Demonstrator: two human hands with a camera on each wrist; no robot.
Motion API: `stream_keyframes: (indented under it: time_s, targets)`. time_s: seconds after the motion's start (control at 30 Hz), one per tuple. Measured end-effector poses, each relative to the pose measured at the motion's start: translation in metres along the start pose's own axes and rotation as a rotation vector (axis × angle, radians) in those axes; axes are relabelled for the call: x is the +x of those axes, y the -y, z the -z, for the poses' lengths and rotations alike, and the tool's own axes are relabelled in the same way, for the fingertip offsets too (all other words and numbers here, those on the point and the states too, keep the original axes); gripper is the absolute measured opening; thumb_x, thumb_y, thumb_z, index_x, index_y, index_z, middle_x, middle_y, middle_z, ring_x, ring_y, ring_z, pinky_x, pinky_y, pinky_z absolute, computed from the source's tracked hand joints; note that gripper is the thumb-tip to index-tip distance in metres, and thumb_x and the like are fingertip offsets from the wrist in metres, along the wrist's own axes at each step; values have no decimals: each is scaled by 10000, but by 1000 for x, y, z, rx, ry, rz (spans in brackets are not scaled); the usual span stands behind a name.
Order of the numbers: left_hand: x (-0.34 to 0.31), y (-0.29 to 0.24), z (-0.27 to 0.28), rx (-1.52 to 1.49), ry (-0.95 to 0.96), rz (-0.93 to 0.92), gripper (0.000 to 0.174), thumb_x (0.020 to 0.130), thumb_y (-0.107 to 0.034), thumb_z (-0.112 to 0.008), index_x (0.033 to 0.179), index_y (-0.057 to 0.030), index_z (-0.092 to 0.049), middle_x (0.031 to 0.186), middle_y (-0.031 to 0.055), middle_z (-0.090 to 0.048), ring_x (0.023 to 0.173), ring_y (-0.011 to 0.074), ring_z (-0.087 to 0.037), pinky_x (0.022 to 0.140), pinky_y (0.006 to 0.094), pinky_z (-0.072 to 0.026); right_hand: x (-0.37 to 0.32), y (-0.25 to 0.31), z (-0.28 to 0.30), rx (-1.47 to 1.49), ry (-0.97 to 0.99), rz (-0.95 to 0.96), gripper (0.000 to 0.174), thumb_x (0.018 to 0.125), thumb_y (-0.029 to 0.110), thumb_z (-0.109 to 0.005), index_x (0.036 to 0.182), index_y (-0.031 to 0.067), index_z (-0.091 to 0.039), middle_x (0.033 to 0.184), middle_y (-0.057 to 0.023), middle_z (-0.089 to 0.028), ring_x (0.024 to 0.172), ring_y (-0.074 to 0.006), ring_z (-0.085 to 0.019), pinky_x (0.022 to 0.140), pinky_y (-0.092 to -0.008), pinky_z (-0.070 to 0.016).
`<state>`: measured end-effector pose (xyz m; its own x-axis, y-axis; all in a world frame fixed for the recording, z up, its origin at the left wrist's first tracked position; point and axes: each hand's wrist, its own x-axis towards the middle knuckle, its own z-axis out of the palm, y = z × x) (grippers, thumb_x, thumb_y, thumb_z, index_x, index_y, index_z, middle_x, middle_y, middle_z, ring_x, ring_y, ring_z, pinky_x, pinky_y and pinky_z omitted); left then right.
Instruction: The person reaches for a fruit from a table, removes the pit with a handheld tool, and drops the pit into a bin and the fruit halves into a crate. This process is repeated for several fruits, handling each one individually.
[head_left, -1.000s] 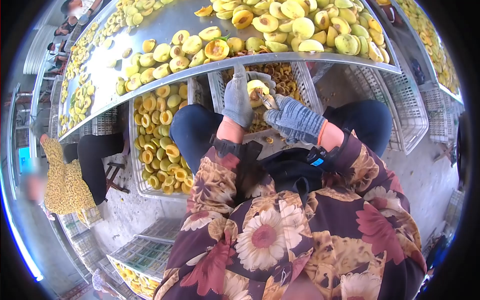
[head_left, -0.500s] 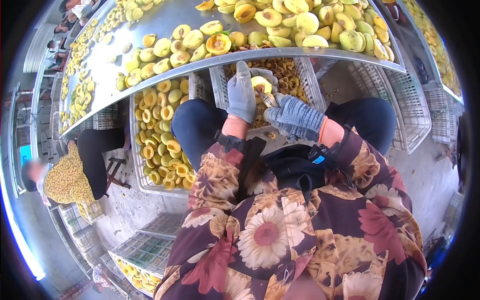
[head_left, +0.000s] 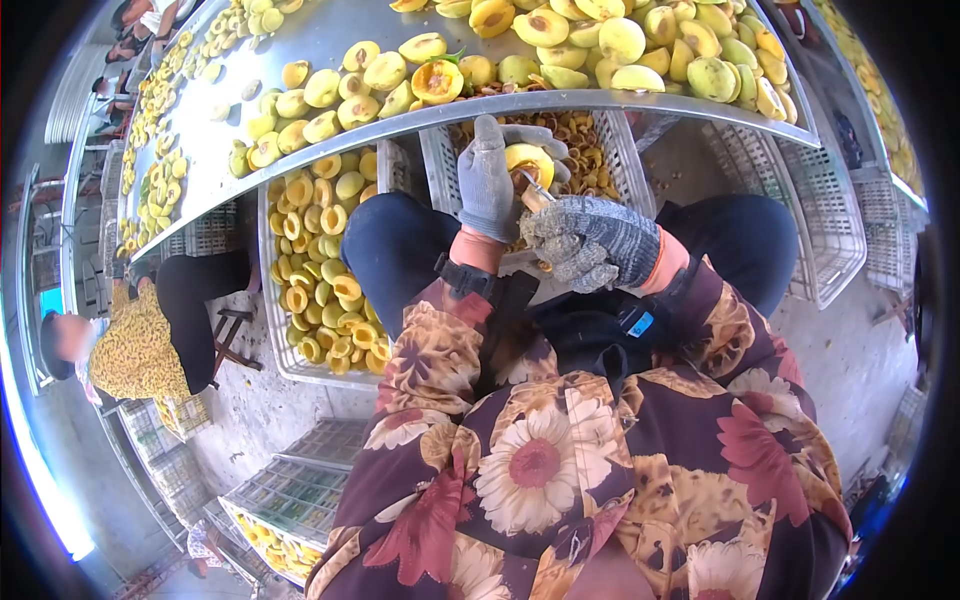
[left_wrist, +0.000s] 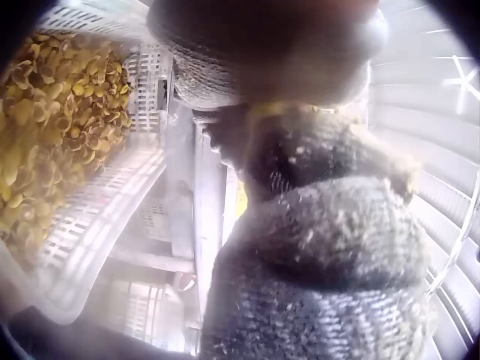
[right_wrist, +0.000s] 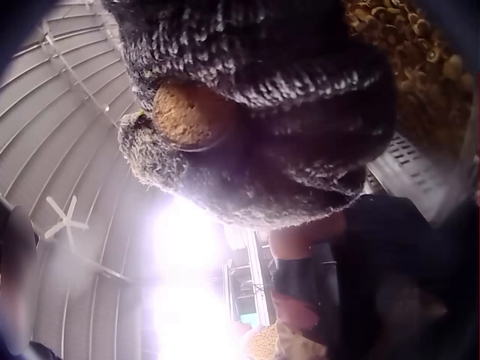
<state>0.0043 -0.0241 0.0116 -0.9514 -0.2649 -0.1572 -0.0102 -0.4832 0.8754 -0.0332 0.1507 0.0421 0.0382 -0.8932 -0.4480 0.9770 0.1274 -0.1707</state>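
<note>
My left hand (head_left: pixel 487 185), in a grey knit glove, holds a yellow peach half (head_left: pixel 530 158) with a brown hollow at its centre. In the left wrist view gloved fingers (left_wrist: pixel 330 232) fill the middle and hide most of the fruit. A pitting tool with a wooden handle (right_wrist: pixel 191 116) is gripped in my gloved right hand (head_left: pixel 595 240). Its slim metal end (head_left: pixel 539 186) meets the cut face of the peach half. Both hands are over a white crate (head_left: pixel 437 170) of brown-yellow scraps (head_left: pixel 590 150), just below the metal table's edge.
Many peach halves lie on the metal table (head_left: pixel 300 75). A crate (head_left: pixel 325 373) filled with peach halves (head_left: pixel 330 255) stands left of my knee. White crates (head_left: pixel 835 240) stand at the right, and another person (head_left: pixel 145 340) sits at the left.
The right hand has rolled so that its curled fingers now show. The peach half has turned and shifted slightly right in the left hand, with the tool still at it.
</note>
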Motion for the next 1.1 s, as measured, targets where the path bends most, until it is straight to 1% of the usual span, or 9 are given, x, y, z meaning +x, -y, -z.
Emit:
stream_keyframes:
  time_s: [0.17, 0.3, 0.33, 0.4, 0.47, 0.63, 0.73, 0.9, 1.1]
  targets:
    - [5, 6, -5, -403, -81, 5, 627, 927, -593, -349, 1040, -13, -558, 954, 167, -636, 778, 280, -638, 613, 351, -555, 2, -6, -1, -223, 89, 131, 325, 914, 209, -560, 1182, 28, -543, 894, -20, -605, 675, -50, -558, 513, -169, -437]
    - [2, 1, 0, -463, -83, 0, 593, 943, -559, -347, 1117, -22, -532, 1084, 145, -607, 971, 286, -613, 817, 406, -540, 4, -8, 4, -576, -275, 451, 231, 907, 228, -578, 1093, 90, -579, 696, 55, -514, 492, -27, -445, 401, -177, -320]
    - [0, -4, 1, -511, -88, 37, 545, 954, -526, -356, 1074, -29, -544, 1033, 130, -614, 954, 280, -618, 824, 403, -534, -9, -2, 4, -622, -353, 409, 231, 842, 220, -641, 1016, 72, -610, 695, 10, -569, 526, -105, -543, 431, -237, -401]
    - [0, -2, 14, -689, -22, 75, 358, 967, -361, -431, 1046, -35, -559, 993, 110, -616, 960, 263, -620, 840, 397, -525, 16, 12, 87, -1752, -850, 331, 318, 791, 271, -657, 958, 2, -626, 813, -139, -647, 684, -289, -639, 577, -346, -508]
    - [-10, -5, 27, -672, 11, -42, 296, 889, -208, -562, 1093, 5, -545, 1050, 138, -602, 990, 309, -608, 868, 443, -519, 22, 7, 107, -2234, -985, 153, 324, 815, 220, -593, 1065, 16, -568, 840, -183, -626, 732, -341, -627, 628, -404, -504]
    - [-69, -73, 73, -545, -280, -387, 390, 747, 22, -563, 1128, 16, -475, 964, 130, -594, 906, 245, -621, 857, 391, -527, 35, 3, 92, -1987, -1032, 585, 429, 833, 316, -597, 1122, 1, -554, 880, -285, -616, 833, -454, -594, 685, -480, -479]
    - [-119, -103, 128, -357, -470, -556, 361, 750, 25, -587, 1110, 28, -558, 995, 116, -614, 902, 210, -616, 822, 318, -516, 42, -2, 81, -2089, -1027, 490, 486, 827, 297, -603, 1202, 5, -504, 936, -278, -619, 880, -439, -599, 741, -458, -491]
    - [-205, -43, 330, 500, -1212, -466, 291, 726, -11, -605, 1008, -16, -675, 869, 39, -659, 765, 112, -595, 701, 252, -495, 45, -6, 101, -1940, -1034, 193, 496, 825, 277, -602, 1225, 7, -489, 939, -271, -624, 881, -427, -608, 753, -450, -495]
    - [-300, -27, 464, 623, -1720, -11, 344, 725, -54, -666, 1061, -6, -615, 899, 73, -651, 735, 147, -615, 660, 274, -511, 53, -22, 79, -1897, -1015, -2, 446, 824, 218, -586, 1213, 26, -477, 809, -245, -612, 725, -384, -597, 628, -436, -491]
